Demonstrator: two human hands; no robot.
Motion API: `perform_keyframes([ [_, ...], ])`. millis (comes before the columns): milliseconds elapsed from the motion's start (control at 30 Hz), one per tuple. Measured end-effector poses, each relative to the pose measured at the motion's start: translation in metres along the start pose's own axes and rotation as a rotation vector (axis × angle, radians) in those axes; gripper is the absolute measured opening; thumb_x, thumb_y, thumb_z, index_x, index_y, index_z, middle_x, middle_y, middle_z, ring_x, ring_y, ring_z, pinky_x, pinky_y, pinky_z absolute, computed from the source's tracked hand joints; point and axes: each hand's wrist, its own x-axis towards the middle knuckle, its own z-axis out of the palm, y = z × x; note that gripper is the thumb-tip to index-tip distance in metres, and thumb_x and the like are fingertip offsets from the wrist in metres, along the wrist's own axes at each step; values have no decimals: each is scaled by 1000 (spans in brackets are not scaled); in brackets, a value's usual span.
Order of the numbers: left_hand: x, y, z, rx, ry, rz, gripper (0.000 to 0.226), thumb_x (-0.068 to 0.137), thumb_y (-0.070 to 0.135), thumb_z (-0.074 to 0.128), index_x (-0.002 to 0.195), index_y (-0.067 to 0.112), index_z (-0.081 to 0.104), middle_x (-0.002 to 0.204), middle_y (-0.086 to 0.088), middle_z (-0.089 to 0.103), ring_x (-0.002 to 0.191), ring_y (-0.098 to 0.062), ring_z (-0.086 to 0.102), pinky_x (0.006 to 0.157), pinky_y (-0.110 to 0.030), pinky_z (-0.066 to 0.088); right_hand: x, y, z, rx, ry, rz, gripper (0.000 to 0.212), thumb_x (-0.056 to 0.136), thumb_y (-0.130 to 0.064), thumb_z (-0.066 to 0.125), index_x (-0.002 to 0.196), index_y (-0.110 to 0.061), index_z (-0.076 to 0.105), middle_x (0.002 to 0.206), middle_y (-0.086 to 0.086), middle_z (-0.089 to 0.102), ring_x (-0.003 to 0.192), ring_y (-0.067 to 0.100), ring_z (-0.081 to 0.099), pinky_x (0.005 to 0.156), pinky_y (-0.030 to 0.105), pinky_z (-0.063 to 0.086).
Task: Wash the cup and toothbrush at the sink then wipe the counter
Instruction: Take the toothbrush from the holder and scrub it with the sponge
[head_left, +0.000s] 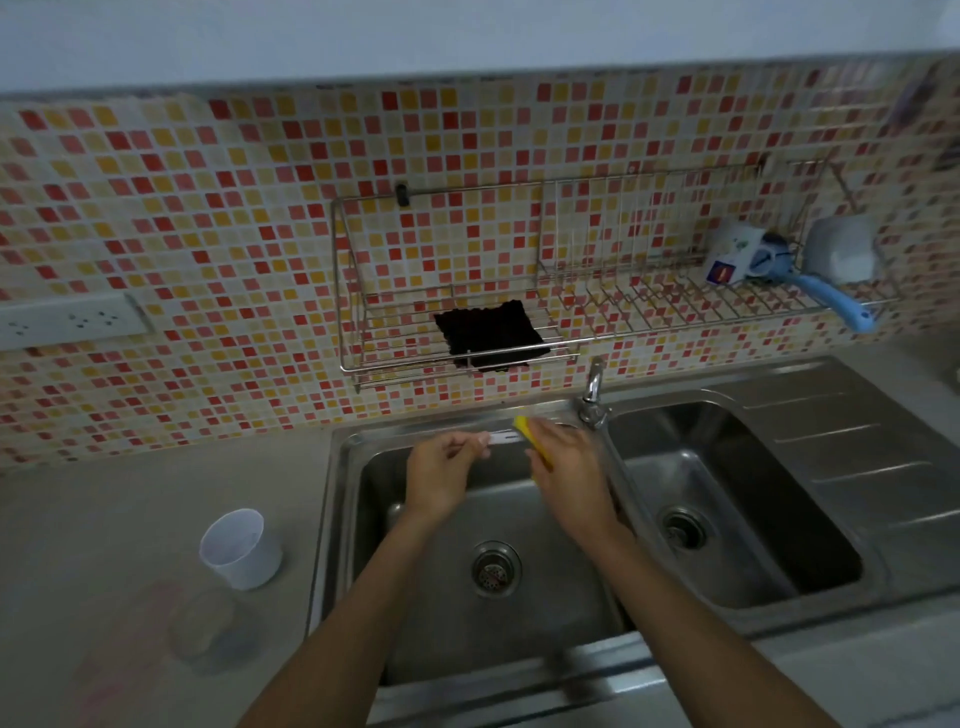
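Steel left basin (363, 519) lies under both hands, the left hand (440, 480) pinching the pale toothbrush (501, 439) while the right hand (569, 470) clasps a yellow sponge (525, 427), so a hard scrub risks dropping it toward the drain (496, 568), and the cup (241, 548) waits unwashed on the left worktop (104, 519).

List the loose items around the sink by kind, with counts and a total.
Cups: 2, the white plastic cup on the counter and the clear glass cup nearer the camera
Toothbrushes: 1, the white toothbrush in the left hand
Sponges: 1, the yellow sponge in the right hand
Cloths: 1, the black cloth
Total: 5
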Motion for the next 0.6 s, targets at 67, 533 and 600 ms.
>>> perform_keyframes([
  [67,0,-3,12,-55,-22,-52,13,91,25,65,80,24,71,82,4,73,83,-11,69,81,-24,52,-16,-9,7,-2,11,-34,49,82,-8,69,129,-17,58,130,1,61,103,22,55,90,30,48],
  [533,49,-22,132,142,-104,-41,10,82,15,74,92,17,75,79,6,71,69,7,63,69,-1,44,23,176,12,146,-124,545,62,80,-5,62,137,-21,43,116,13,65,98,35,63,84,39,52],
  [600,63,-19,147,174,-110,-20,12,82,14,74,94,15,75,79,3,72,68,2,63,70,-2,43,40,192,20,188,-189,611,59,84,-7,61,139,-15,41,120,16,61,104,37,61,89,41,51],
])
